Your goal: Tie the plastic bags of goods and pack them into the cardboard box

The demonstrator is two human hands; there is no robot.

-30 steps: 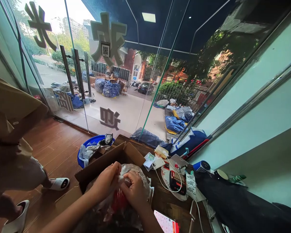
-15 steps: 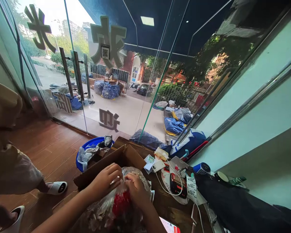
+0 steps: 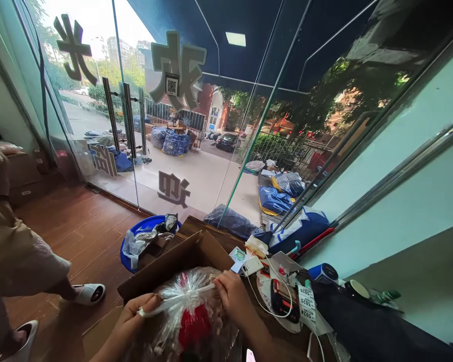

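Note:
A clear plastic bag (image 3: 191,322) with something red inside sits low in the middle of the view, by an open cardboard box (image 3: 177,264). My left hand (image 3: 136,314) pinches one twisted end of the bag's top and my right hand (image 3: 232,294) grips the other. The plastic is stretched tight between them over the bag's gathered neck. Both hands are closed on the plastic.
A wooden counter (image 3: 196,226) carries a red device (image 3: 281,299), white cables, label strips (image 3: 306,301) and a dark cloth (image 3: 366,327). A blue basin (image 3: 143,226) of rubbish stands on the wood floor. Another person (image 3: 11,256) in white slippers stands at the left. Glass doors (image 3: 124,120) lie ahead.
My hands were close together at the bag's top. They have moved apart sideways, drawing the plastic ends taut. The person at the left has shifted further left.

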